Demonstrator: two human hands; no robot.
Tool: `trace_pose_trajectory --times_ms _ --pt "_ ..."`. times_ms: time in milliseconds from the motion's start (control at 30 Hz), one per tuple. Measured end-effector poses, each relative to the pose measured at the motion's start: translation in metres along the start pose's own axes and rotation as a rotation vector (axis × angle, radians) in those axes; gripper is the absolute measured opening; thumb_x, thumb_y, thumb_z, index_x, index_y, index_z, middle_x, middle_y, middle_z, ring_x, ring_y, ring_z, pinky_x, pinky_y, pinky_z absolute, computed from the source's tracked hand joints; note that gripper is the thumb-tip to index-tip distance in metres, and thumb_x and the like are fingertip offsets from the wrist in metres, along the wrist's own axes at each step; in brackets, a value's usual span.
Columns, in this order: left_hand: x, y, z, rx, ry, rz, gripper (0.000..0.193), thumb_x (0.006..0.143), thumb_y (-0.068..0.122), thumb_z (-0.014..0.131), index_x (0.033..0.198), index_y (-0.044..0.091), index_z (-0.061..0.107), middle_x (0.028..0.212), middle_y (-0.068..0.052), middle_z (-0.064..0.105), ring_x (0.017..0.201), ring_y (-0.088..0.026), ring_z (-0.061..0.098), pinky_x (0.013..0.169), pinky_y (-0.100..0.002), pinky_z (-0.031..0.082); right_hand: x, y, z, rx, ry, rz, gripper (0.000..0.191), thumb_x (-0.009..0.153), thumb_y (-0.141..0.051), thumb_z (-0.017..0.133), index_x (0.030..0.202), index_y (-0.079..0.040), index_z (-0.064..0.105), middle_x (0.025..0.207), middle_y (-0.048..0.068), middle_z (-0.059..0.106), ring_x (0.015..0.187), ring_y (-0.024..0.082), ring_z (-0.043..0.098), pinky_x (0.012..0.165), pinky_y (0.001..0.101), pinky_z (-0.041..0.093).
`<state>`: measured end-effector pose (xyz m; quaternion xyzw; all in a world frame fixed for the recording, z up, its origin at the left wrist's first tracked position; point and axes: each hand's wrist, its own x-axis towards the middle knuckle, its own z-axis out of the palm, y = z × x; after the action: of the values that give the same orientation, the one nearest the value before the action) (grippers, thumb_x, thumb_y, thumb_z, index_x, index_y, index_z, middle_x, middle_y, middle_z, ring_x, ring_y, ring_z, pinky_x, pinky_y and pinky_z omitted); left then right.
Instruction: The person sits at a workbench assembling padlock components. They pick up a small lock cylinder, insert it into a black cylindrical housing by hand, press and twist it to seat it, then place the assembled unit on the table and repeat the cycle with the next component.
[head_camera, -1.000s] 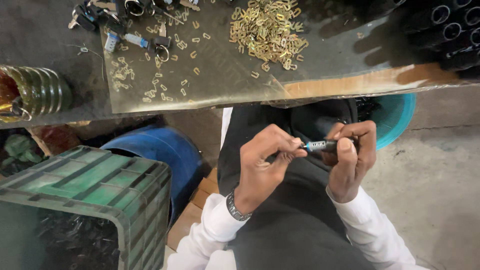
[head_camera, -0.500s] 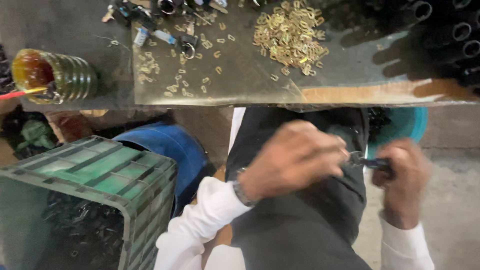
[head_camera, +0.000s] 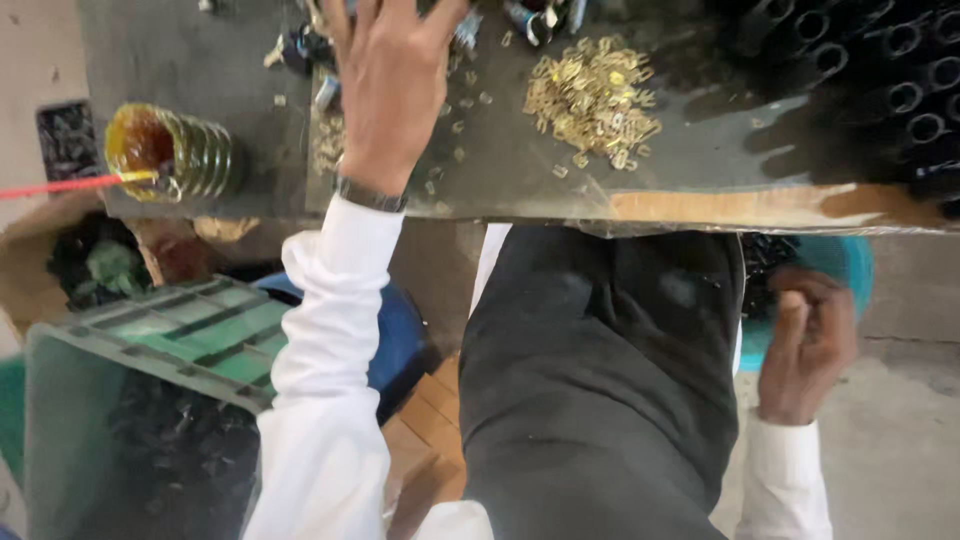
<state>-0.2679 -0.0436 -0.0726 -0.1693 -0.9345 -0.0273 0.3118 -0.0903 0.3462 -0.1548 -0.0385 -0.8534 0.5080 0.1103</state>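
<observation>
A reach for a new part is judged to be in hand: the left hand is stretched over the bench with fingers spread and released, and the small metal parts lie just beside its wrist and fingertips. The right hand is lowered beside the teal tub, loosely curled; whether something is held in it cannot be told. For the next move a fine pinch on one small piece would be needed.

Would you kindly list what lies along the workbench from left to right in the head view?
Ribbed glass jar of amber liquid → left hand reaching over scattered small parts → heap of small brass pieces → stack of black tubes.
</observation>
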Motion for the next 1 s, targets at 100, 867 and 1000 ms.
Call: trace_pose_trajectory --times_ms 100,867,1000 --pt "-0.009 0.003 -0.009 -0.162 0.020 -0.067 0.020 0.092 0.005 0.080 0.106 0.015 0.069 0.107 -0.003 0.063 0.107 -0.026 0.056 0.097 -0.043 0.038 -0.009 -0.038 0.015 0.095 -0.013 -0.046 0.022 0.121 -0.017 0.052 0.114 0.002 0.061 0.119 0.013 0.064 0.110 0.019 0.064 0.100 0.0287 0.051" --pt "-0.054 0.116 -0.080 -0.988 -0.185 -0.681 0.015 0.089 0.009 0.076 0.102 0.004 0.072 0.095 -0.005 0.073 0.088 -0.015 0.072 0.082 -0.028 0.057 0.013 -0.117 0.065 0.342 -0.201 -0.151 0.028 0.100 -0.015 0.069 0.121 0.002 0.062 0.125 0.012 0.056 0.117 0.022 0.058 0.106 0.0315 0.047" --pt "-0.070 0.167 -0.083 -1.245 -0.206 -0.743 0.021 0.086 0.007 0.080 0.106 0.005 0.072 0.099 -0.006 0.072 0.089 -0.016 0.071 0.082 -0.028 0.057 0.011 -0.110 0.065 0.387 -0.206 -0.064 0.032 0.098 -0.012 0.072 0.125 0.002 0.065 0.121 0.009 0.052 0.111 0.017 0.054 0.101 0.0274 0.046"
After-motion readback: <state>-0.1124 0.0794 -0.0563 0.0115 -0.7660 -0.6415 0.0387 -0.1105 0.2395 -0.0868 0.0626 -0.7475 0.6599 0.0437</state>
